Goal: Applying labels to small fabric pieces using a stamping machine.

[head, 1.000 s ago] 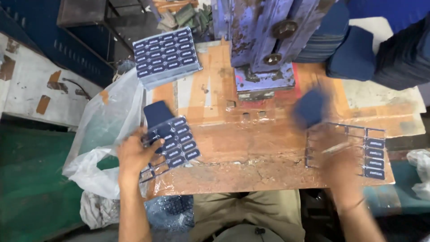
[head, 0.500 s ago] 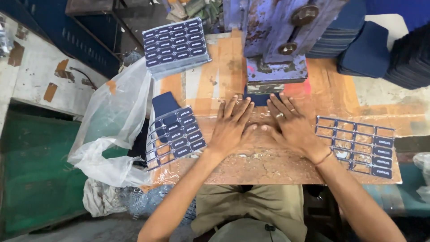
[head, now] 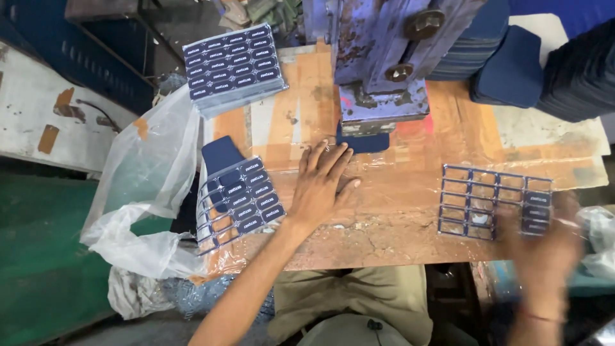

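My left hand (head: pixel 323 186) lies flat on the worn wooden table (head: pixel 397 218), fingers spread and pointing at a dark blue piece (head: pixel 364 142) under the blue press (head: pixel 383 61). It holds nothing. My right hand (head: pixel 544 247) is blurred at the table's front right, close to a punched-out blue grid frame (head: pixel 493 203); what it holds cannot be made out. A partly punched sheet of blue labels (head: pixel 240 200) lies left of my left hand, with a blue piece (head: pixel 221 154) behind it.
A full stack of blue label sheets (head: pixel 234 61) sits at the back left. Clear plastic bags (head: pixel 144 198) hang off the table's left edge. Piles of dark blue pieces (head: pixel 557 61) stand at the back right. Another bag (head: pixel 599 240) is at far right.
Half a second ago both hands lay flat side by side before the press. My right hand has since swung out to the front right by the grid frame; my left hand stays put.
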